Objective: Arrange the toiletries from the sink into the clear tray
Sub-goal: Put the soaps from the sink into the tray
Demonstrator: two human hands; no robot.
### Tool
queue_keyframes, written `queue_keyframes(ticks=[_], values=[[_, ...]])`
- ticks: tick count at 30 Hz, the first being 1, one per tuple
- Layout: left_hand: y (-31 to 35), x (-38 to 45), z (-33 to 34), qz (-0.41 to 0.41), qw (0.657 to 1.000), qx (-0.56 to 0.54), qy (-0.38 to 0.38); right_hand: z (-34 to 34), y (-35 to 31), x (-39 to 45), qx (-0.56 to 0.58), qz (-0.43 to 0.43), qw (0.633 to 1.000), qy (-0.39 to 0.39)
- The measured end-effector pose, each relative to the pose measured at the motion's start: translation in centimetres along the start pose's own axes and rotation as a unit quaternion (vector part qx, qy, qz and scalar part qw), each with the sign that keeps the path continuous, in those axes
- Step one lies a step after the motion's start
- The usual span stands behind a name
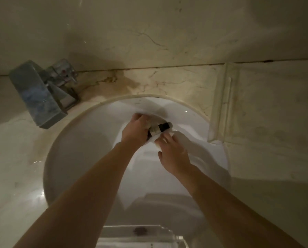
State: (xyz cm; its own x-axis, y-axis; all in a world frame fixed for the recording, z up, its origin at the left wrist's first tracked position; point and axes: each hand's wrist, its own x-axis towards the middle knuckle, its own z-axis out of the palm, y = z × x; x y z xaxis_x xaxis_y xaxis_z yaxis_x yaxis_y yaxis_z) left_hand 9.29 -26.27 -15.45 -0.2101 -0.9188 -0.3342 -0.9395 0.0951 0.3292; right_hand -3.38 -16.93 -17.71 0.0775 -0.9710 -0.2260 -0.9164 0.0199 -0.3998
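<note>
Both arms reach down into the white sink (74,158), and the reason is plain: the toiletries lie clustered at the far side of the bowl, where the slope has let them gather against one another. The left hand (136,130) is curled over the left part of the cluster, its fingers bent around what looks like a small pale bottle (148,124); it seems to be grasping, though the hand covers most of what it holds. Just right of it lies a small dark-capped bottle (161,127) on its side, its black cap pointing right. The right hand (173,153) comes in from the near right, fingertips pressed onto something small and white (171,134) at the near edge of the heap; whether it has closed on that piece or only touches it, I cannot tell in this dim, soft light.

Two hands at once makes sense to me: the pieces are small and touching, so one hand can steady or scoop while the other picks.

The clear tray (219,104) I take to be the transparent piece lying on the marble counter (176,81) to the right of the bowl, one edge just beside the rim. It looks to hold nothing yet, so the job seems barely begun. A second clear piece (142,235) shows at the near edge, blurred. Far left, a blue-grey box (35,93) stands on the counter beside a glass holder (63,72), well apart from the work.
</note>
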Motion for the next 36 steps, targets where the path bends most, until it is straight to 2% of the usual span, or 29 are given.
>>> queue_keyframes(ticks=[1,4,6,9,12,17,20,22,25,30,32,36], values=[[0.0,0.1,0.3,0.005,0.999,0.034,-0.001,0.1,-0.1,0.1,-0.016,-0.006,1.0,0.013],[0.1,0.2,0.8,0.007,0.999,0.043,-0.014,0.6,-0.3,0.1,-0.012,-0.003,0.999,0.041],[-0.3,0.1,1.1,0.02,0.997,0.076,-0.018,0.6,-0.5,-0.1,0.017,0.017,0.999,0.029],[-0.4,-0.3,0.8,-0.044,0.998,0.039,-0.026,0.4,-0.4,-0.2,0.028,0.05,0.998,-0.016],[-0.9,-1.3,0.6,-0.051,0.997,0.052,-0.025,0.0,-0.7,-0.9,0.107,0.099,0.989,-0.016],[-1.1,-3.8,-1.9,-0.08,0.991,-0.109,0.006,-2.7,-1.8,-2.2,0.273,0.205,0.94,-0.009],[-1.2,-5.3,-3.7,-0.106,0.973,-0.206,0.005,-4.7,-3.0,-3.4,0.348,0.243,0.905,0.027],[-1.4,-6.4,-4.7,-0.095,0.958,-0.271,-0.003,-5.8,-3.9,-4.6,0.399,0.245,0.882,0.051],[-1.2,-9.3,-6.5,-0.069,0.904,-0.419,-0.044,-7.3,-5.2,-7.1,0.474,0.242,0.843,0.082],[-0.1,-14.5,-9.1,-0.01,0.845,-0.523,-0.112,-9.2,-6.6,-12.6,0.527,0.222,0.812,0.113],[0.1,-16.6,-9.7,0.007,0.828,-0.549,-0.115,-9.5,-7.2,-14.9,0.532,0.22,0.81,0.112],[0.3,-20.1,-10.6,0.007,0.805,-0.583,-0.106,-9.9,-8.9,-18.7,0.487,0.205,0.843,0.103]])
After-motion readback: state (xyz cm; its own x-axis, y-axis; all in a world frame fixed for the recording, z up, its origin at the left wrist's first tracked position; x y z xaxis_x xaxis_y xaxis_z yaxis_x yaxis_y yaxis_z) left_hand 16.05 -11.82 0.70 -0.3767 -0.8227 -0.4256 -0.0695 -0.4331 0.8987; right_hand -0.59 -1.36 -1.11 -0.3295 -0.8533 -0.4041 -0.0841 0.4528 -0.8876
